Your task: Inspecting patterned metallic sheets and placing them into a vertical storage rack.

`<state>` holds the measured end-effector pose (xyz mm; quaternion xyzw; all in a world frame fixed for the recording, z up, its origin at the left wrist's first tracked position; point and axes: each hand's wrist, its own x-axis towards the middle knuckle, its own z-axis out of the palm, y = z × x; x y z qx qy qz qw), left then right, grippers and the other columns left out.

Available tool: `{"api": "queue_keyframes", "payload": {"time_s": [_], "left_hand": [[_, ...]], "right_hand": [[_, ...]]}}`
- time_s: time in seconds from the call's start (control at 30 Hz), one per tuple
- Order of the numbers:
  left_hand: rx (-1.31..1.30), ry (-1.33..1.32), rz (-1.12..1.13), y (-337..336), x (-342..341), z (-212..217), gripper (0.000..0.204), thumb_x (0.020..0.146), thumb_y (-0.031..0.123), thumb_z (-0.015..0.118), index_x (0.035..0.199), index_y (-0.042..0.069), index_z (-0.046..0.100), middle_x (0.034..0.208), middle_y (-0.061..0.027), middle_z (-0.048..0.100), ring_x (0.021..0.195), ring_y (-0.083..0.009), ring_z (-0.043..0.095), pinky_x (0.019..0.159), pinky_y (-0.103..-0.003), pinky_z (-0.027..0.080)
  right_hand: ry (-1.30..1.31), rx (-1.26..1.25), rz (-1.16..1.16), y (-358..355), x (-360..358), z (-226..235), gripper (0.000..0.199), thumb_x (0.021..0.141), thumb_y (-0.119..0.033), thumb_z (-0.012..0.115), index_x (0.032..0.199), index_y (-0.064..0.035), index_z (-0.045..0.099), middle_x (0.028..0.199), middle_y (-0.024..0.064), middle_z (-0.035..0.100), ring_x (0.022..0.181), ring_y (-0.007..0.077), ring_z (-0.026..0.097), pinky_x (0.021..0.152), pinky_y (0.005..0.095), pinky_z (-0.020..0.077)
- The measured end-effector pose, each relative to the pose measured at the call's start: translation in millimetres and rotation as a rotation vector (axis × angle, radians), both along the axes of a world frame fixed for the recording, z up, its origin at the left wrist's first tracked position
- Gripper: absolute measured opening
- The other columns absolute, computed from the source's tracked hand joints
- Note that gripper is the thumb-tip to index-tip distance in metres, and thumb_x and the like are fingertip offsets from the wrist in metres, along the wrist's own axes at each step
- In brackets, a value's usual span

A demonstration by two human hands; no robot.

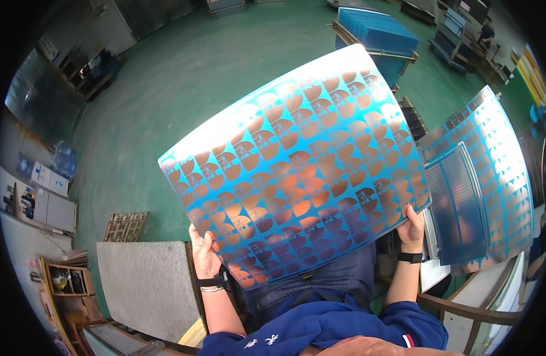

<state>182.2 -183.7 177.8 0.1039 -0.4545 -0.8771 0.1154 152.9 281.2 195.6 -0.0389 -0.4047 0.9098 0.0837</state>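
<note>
I hold a large blue sheet (297, 160) patterned with rows of copper-coloured half circles, tilted up in front of me. My left hand (204, 252) grips its near left corner with the thumb on top. My right hand (412, 228) grips the near right edge. Both wrists wear black bands. The sheet hides most of my lap; blue jeans and a blue sleeve show below it.
A second patterned blue sheet (492, 178) lies on a stand at my right, with a plain blue panel (457, 202) over it. A grey board (145, 285) lies at lower left. A stack of blue sheets (377, 32) sits on a pallet far ahead. The floor (184, 83) is green.
</note>
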Motion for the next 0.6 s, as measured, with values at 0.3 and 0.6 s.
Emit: {"api": "queue_keyframes", "payload": {"time_s": [0.3, 0.6], "left_hand": [[-0.019, -0.082, 0.026, -4, -1, -10, 0.052, 0.086, 0.01, 0.059, 0.13, 0.009, 0.033, 0.083, 0.0017, 0.055, 0.062, -0.0024, 0.048, 0.05, -0.014, 0.041], [0.081, -0.064, -0.095, -5, 0, -24, 0.051, 0.091, 0.012, 0.048, 0.136, 0.005, 0.024, 0.133, -0.0143, 0.036, 0.119, -0.0251, 0.041, 0.096, -0.039, 0.04]], "right_hand": [[-0.059, 0.238, 0.011, -8, -5, 19, 0.053, 0.082, -0.012, 0.062, 0.127, -0.0001, 0.038, 0.12, 0.0103, 0.052, 0.11, 0.0203, 0.051, 0.093, 0.0354, 0.0393], [-0.053, 0.278, 0.004, -9, -8, 18, 0.044, 0.084, -0.015, 0.06, 0.122, 0.0015, 0.044, 0.115, 0.0101, 0.054, 0.109, 0.0201, 0.051, 0.092, 0.0356, 0.0405]]}}
